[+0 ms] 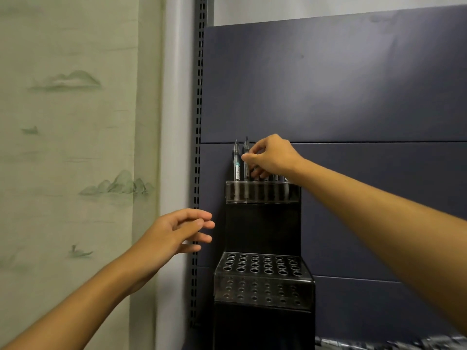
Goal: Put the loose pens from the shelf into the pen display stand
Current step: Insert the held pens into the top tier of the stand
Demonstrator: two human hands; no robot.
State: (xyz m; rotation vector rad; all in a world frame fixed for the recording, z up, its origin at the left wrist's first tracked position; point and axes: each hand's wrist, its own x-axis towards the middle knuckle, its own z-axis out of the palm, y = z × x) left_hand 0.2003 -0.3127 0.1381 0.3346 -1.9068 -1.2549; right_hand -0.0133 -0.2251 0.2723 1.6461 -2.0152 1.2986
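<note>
Clear-barrelled light plastic pen, stiff and slick: right hand fingers pinch it mid-barrel over the black tiered display stand; left hand fingers apart, empty.

You are looking at a dim, soft indoor picture. Light falls from above right and leaves a pale sheen across the dark blue back panel, fading toward its lower part. The black tiered pen stand with rows of round holes is nearly lost in shadow between its tiers. The slotted grey metal upright bows with wide-angle distortion. The bottom right corner is smeared with blur, and fine detail is soft throughout.
</note>
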